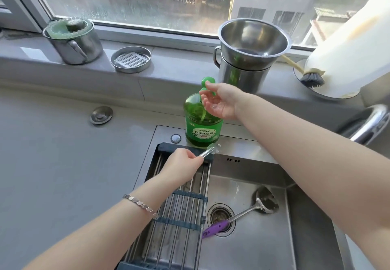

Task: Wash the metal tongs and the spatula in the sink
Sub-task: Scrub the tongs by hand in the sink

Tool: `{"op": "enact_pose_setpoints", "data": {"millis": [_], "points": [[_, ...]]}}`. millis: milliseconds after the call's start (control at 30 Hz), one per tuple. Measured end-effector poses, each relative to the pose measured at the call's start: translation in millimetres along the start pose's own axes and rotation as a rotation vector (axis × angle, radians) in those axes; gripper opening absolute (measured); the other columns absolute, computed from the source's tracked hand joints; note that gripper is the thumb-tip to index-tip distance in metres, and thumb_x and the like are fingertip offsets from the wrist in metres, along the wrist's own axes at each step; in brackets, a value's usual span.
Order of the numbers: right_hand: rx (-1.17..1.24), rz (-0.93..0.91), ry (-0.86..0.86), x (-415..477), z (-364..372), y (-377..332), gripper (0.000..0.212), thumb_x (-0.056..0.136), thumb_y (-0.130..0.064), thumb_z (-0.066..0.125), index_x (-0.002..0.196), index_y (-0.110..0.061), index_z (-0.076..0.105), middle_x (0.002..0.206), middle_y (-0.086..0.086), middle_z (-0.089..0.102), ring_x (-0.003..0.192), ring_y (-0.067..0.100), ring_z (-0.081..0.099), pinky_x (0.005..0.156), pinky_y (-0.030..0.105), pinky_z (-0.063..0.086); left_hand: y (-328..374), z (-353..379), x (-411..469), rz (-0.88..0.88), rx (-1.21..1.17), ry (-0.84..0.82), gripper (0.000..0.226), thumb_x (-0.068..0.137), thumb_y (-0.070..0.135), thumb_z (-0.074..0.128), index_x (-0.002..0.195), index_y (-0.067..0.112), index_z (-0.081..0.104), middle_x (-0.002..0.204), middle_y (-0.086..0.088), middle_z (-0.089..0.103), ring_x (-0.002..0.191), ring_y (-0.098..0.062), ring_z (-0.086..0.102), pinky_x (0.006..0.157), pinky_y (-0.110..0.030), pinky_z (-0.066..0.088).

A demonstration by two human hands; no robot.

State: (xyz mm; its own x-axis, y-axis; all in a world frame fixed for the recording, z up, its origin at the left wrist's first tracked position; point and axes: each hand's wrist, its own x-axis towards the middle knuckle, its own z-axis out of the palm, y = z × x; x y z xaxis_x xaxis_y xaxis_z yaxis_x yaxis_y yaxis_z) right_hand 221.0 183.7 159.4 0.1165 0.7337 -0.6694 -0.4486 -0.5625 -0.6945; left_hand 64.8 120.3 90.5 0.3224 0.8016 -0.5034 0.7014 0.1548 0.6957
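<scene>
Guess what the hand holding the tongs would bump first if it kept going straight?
Probably the green soap bottle. The left hand points toward it, and the metal tongs it grips nearly reach the bottle's base, though depth is unclear.

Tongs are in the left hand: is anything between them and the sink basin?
Yes. The left hand holds the tongs above the drying rack, which covers the left part of the sink. To its right the basin is open, with only the spatula lying over the drain.
</scene>
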Motion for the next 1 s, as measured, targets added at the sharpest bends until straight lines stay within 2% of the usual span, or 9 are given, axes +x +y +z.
{"op": "enact_pose_setpoints", "data": {"millis": [133, 333, 433, 567, 700, 767, 900, 1000], "points": [[0.154, 0.005, -0.059, 2, -2, 1, 0.04, 0.097, -0.035, 0.044, 0.075, -0.003, 0.058, 0.06, 0.0, 0.05, 0.034, 0.006, 0.047, 0.034, 0.012, 0.041, -9, 3, 3, 0.029, 0.017, 0.009, 0.02, 0.089, 0.025, 0.056, 0.091, 0.009, 0.067, 0.059, 0.002, 0.052, 0.053, -0.01, 0.046, 0.049, -0.02, 0.037], [0.22, 0.04, -0.069, 2, -1, -3, 0.04, 0.098, -0.032, 0.043, 0.068, -0.006, 0.048, 0.039, 0.0, 0.046, 0.028, 0.005, 0.042, 0.03, 0.009, 0.034, -15, 7, 9, 0.069, 0.022, 0.025, 0.018, 0.085, 0.024, 0.06, 0.089, 0.01, 0.069, 0.06, 0.001, 0.055, 0.05, -0.01, 0.045, 0.049, -0.02, 0.036], [0.254, 0.046, -0.052, 2, 0, -3, 0.039, 0.098, -0.03, 0.043, 0.066, -0.007, 0.044, 0.035, 0.0, 0.044, 0.026, 0.006, 0.041, 0.029, 0.008, 0.031, -18, 8, 11, 0.079, 0.011, 0.036, 0.018, 0.086, 0.025, 0.06, 0.088, 0.01, 0.07, 0.06, 0.001, 0.055, 0.051, -0.01, 0.046, 0.05, -0.021, 0.037], [0.274, 0.006, 0.012, 7, 6, 0, 0.039, 0.098, -0.028, 0.044, 0.066, -0.006, 0.045, 0.039, 0.0, 0.044, 0.024, 0.006, 0.04, 0.027, 0.009, 0.031, -21, 6, 12, 0.078, 0.008, 0.053, 0.018, 0.086, 0.025, 0.06, 0.085, 0.01, 0.07, 0.059, 0.0, 0.055, 0.053, -0.011, 0.046, 0.054, -0.023, 0.038], [0.272, -0.029, 0.073, 12, 10, 5, 0.038, 0.096, -0.031, 0.047, 0.066, -0.007, 0.045, 0.057, -0.001, 0.042, 0.024, 0.005, 0.04, 0.027, 0.009, 0.032, -21, 2, 14, 0.072, 0.009, 0.077, 0.017, 0.085, 0.025, 0.06, 0.083, 0.012, 0.07, 0.06, 0.0, 0.056, 0.054, -0.013, 0.047, 0.054, -0.024, 0.038], [0.292, -0.012, 0.059, 10, 9, 4, 0.039, 0.096, -0.032, 0.048, 0.066, -0.007, 0.045, 0.055, -0.002, 0.043, 0.023, 0.005, 0.04, 0.027, 0.009, 0.032, -20, 1, 12, 0.073, 0.019, 0.086, 0.017, 0.085, 0.026, 0.06, 0.081, 0.012, 0.07, 0.057, 0.001, 0.054, 0.052, -0.012, 0.046, 0.052, -0.023, 0.037], [0.284, 0.036, 0.009, 4, 3, 1, 0.039, 0.094, -0.035, 0.049, 0.069, -0.006, 0.049, 0.036, -0.001, 0.047, 0.025, 0.005, 0.044, 0.027, 0.01, 0.035, -15, -1, 4, 0.091, 0.022, 0.089, 0.018, 0.085, 0.026, 0.06, 0.079, 0.012, 0.069, 0.056, 0.002, 0.052, 0.053, -0.012, 0.045, 0.051, -0.022, 0.036], [0.334, 0.008, 0.006, -6, -1, 12, 0.041, 0.095, -0.037, 0.047, 0.076, -0.001, 0.054, 0.053, 0.008, 0.057, 0.032, 0.011, 0.056, 0.032, 0.015, 0.044, -9, -3, -2, 0.116, 0.045, 0.097, 0.019, 0.084, 0.025, 0.061, 0.079, 0.008, 0.069, 0.056, 0.001, 0.053, 0.052, -0.013, 0.046, 0.049, -0.021, 0.035]]}}
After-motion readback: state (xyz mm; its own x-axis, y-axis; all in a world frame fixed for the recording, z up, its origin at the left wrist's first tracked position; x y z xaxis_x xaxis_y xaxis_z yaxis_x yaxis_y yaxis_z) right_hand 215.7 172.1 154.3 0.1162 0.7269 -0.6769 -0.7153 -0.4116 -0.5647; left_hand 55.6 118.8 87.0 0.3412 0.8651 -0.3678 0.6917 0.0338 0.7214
